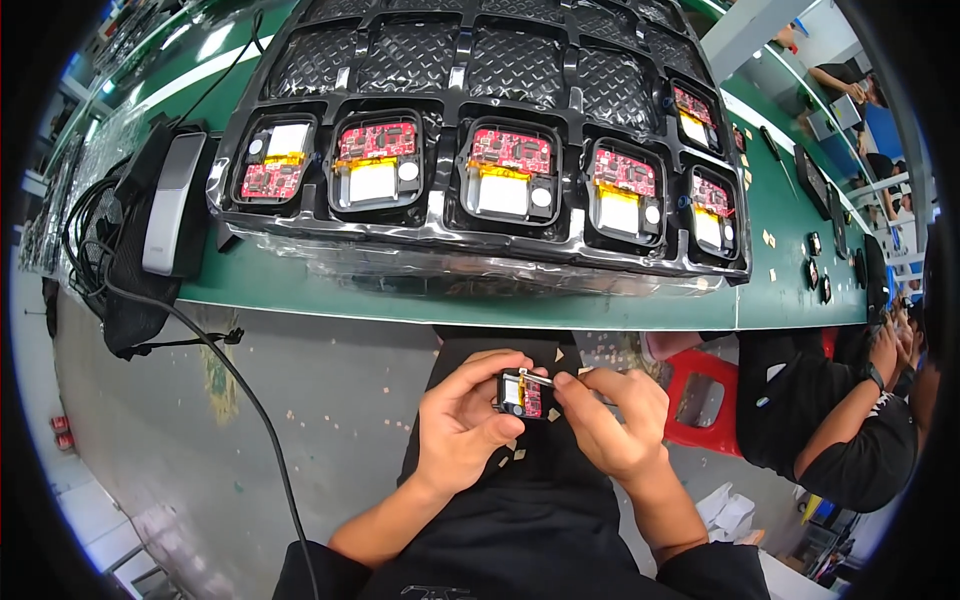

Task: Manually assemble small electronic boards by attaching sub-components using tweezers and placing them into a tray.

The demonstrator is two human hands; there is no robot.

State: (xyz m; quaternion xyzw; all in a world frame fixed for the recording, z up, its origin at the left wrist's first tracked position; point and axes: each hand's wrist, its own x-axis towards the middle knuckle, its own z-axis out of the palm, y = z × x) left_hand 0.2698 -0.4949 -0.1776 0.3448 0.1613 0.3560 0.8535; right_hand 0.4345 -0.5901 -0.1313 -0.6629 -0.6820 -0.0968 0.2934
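Above my lap, my left hand (465, 418) grips a small open device casing (509, 396) between thumb and fingers. Inside this black casing sit a red circuit board, a white battery and a strip of yellow tape. My right hand (622, 420) pinches a thin silver metal tool (540, 379) between thumb and forefinger. The tool's tip lies over the casing's upper edge, by the yellow tape; whether it touches is too small to tell. On the bench ahead, a black moulded tray (400, 228) carries several similar open casings (376, 160) in its nearer pockets.
A green bench (270, 288) runs in front of me. Left of the tray stand a grey-and-black device (172, 205) and a black cable (245, 385) hanging down. At right, a co-worker (840, 410) sits by a red stool (690, 385). Small parts (813, 270) lie on the bench's right side.
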